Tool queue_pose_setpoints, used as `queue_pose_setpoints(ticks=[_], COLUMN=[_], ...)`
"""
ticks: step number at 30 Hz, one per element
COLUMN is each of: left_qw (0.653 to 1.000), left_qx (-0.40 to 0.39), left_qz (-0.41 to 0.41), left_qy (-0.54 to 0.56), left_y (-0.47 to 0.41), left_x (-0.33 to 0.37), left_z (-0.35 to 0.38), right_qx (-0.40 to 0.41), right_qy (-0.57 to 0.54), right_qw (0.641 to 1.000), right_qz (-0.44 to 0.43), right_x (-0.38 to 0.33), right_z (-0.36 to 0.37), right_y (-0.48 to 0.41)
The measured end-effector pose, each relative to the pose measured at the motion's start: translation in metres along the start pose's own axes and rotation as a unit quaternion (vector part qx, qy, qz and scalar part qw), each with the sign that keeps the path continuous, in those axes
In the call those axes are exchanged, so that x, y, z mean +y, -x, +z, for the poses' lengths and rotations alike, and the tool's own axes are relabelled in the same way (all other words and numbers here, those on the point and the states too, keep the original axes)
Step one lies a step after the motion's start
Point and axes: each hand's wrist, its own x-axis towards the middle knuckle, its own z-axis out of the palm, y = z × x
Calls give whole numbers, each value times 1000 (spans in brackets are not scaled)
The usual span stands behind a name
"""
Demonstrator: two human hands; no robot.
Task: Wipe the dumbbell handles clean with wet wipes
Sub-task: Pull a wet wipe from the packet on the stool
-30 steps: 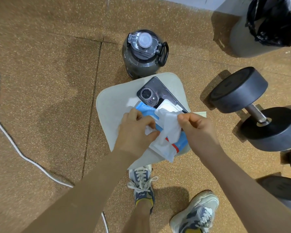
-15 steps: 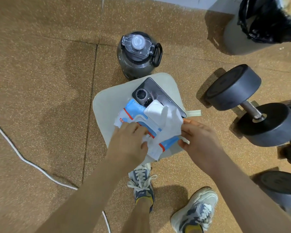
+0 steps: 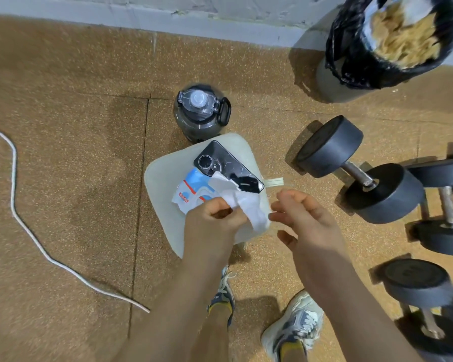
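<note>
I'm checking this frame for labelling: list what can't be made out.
Head view:
- wipe pack print: too small, half covered by the wipe in the left hand.
- phone near end: partly under the wipe.
- right hand: blurred; touching the wipe or not, unclear.
- outer dumbbells: cut by the right edge.

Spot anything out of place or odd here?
A phone lies on the cushion right against the wipe pack, and the wet wipe held by the left hand overlaps its edge, an odd spot for electronics. Left of the bottle, a darker floor patch could be damp, though I can't be sure.
</note>
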Motion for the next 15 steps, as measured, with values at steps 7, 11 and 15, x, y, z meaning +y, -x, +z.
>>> queue_pose_setpoints(ticks=[7,11,15], left_qw=[992,977,984], left_qx=[-16,-13,-36], left_qz=[-87,-105,-62], left_qy=[91,185,162], left_y=[62,94,140], left_x=[36,61,77], left_z=[23,34,57], right_qx=[3,-38,-78], right_qy=[85,43,-31], right_qw=[995,998,994], right_qz=[-59,22,74], right_x=[-34,-58,-84], right_z=[-26,-54,-79], right_y=[53,72,104])
